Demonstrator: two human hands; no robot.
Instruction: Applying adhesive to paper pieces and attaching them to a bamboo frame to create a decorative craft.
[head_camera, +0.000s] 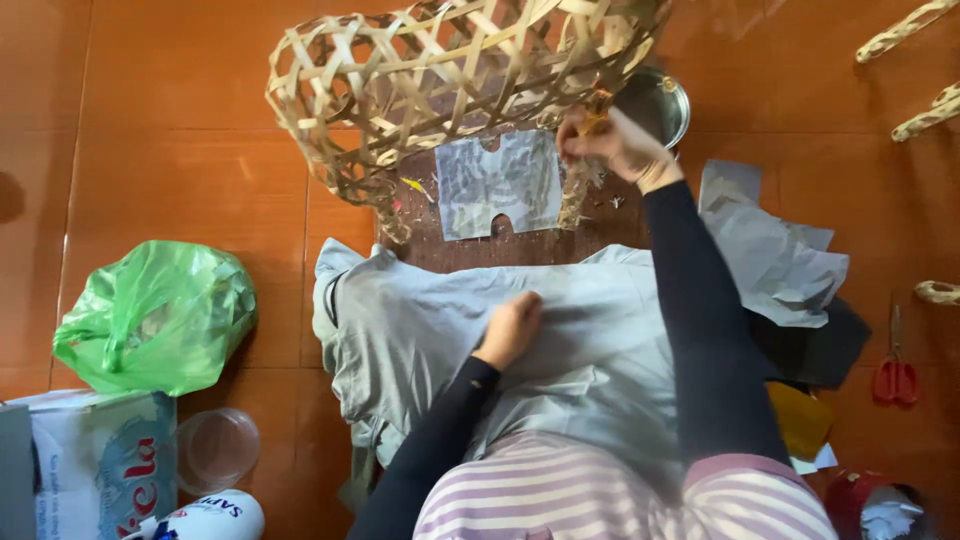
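We're on a glossy orange tiled floor (180, 150); our right hand (612, 140) pinches a small tan brush (592, 112) beside the woven bamboo basket (450, 70), left hand (512, 326) resting loosely closed on grey cloth (420, 330).

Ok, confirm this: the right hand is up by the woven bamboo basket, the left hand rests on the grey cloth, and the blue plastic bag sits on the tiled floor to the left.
One detail is wrong: the plastic bag is green, not blue, as the head view shows. The rest stands: the right hand is up by the woven bamboo basket, and the left hand rests on the grey cloth.
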